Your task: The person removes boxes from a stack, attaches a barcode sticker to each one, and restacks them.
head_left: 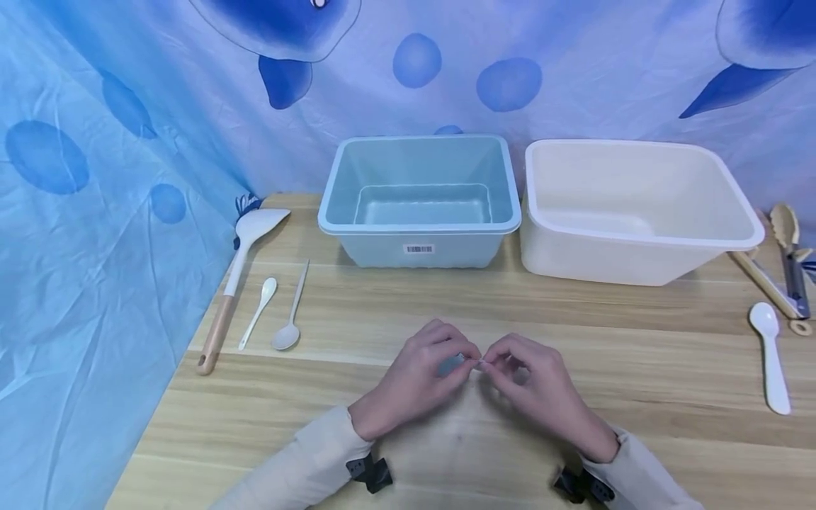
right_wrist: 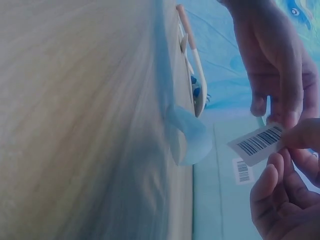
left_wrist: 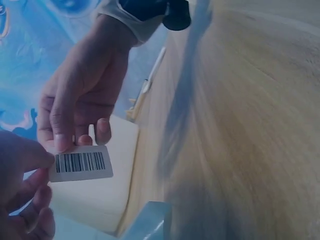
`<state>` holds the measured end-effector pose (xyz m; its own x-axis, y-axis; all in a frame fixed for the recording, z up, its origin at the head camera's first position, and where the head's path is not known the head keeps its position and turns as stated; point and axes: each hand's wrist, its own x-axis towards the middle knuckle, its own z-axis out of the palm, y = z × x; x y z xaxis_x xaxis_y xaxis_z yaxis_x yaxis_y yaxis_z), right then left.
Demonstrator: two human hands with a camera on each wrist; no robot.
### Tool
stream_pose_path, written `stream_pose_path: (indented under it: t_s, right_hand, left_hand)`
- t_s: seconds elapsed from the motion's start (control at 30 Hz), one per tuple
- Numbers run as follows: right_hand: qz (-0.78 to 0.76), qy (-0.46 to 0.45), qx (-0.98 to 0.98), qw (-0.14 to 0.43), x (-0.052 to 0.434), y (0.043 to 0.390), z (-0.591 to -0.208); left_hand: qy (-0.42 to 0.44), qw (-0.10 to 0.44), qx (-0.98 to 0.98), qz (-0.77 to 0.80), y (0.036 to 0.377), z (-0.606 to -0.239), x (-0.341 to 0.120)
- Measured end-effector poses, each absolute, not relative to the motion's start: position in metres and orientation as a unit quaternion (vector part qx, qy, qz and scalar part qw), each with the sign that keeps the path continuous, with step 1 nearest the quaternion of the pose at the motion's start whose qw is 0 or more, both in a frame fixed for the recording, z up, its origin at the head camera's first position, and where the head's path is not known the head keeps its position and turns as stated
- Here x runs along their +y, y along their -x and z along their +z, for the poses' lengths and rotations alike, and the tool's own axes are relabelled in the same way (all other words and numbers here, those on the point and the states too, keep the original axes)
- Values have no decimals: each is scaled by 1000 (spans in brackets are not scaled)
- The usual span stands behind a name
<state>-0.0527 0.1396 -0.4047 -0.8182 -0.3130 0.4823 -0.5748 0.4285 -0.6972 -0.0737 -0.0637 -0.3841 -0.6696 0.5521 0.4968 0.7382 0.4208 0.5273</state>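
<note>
Over the middle of the wooden table (head_left: 574,333) my two hands meet fingertip to fingertip. Between them is a small white barcode label (left_wrist: 80,163), seen also in the right wrist view as the label (right_wrist: 257,143). My left hand (head_left: 470,361) pinches one end of it. My right hand (head_left: 489,365) pinches the other end. In the head view the label (head_left: 480,363) is only a sliver between the fingers. A pale blue spoon-like thing (right_wrist: 189,140) lies on the table beneath the hands, mostly hidden under my left hand in the head view.
A blue bin (head_left: 418,227) and a white bin (head_left: 637,244) stand at the back. Left of them lie a wooden-handled white spatula (head_left: 239,273), a small white spoon (head_left: 258,312) and a metal spoon (head_left: 290,319). Tongs (head_left: 790,262) and a white spoon (head_left: 771,358) lie at the right.
</note>
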Motion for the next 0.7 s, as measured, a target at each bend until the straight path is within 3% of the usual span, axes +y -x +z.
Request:
stream_pose_path:
  t_s: [0.7]
  right_hand:
    - [448,-273,-835,168,143,50,-402]
  left_hand:
    - [365,58,-839,-399,74,-385,-61]
